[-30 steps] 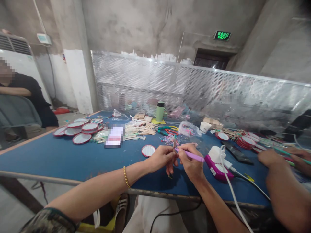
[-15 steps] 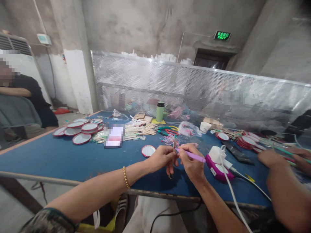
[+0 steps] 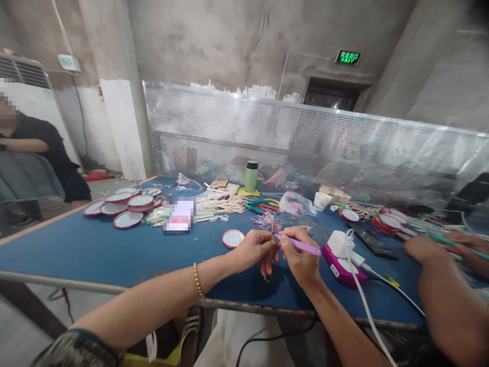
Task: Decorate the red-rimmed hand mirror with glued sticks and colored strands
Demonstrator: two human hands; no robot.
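My left hand (image 3: pixel 256 250), with a gold bead bracelet on its wrist, pinches a thin wooden stick (image 3: pixel 273 227) that stands upright and has a teal tip. Just to its right, my right hand (image 3: pixel 302 259) grips a purple pen-like tool (image 3: pixel 303 247), whose end points at the stick. A small dark loop shows under my left fingers. Left of my hands lies a round white disc with a red rim (image 3: pixel 233 238). Behind them is a pile of small pink and blue pieces (image 3: pixel 266 220).
Red-rimmed discs (image 3: pixel 129 218), a phone (image 3: pixel 179 216), wooden sticks (image 3: pixel 229 204), pliers (image 3: pixel 269 205), a green bottle (image 3: pixel 251 176) and a paper cup (image 3: pixel 322 200) lie around. At right are a purple power strip (image 3: pixel 346 267), cables and another person's hands (image 3: pixel 428 252). Someone sits at far left.
Both hands keep nearly the same pose, with the stick and purple tool still held. The person at far left has shifted slightly.
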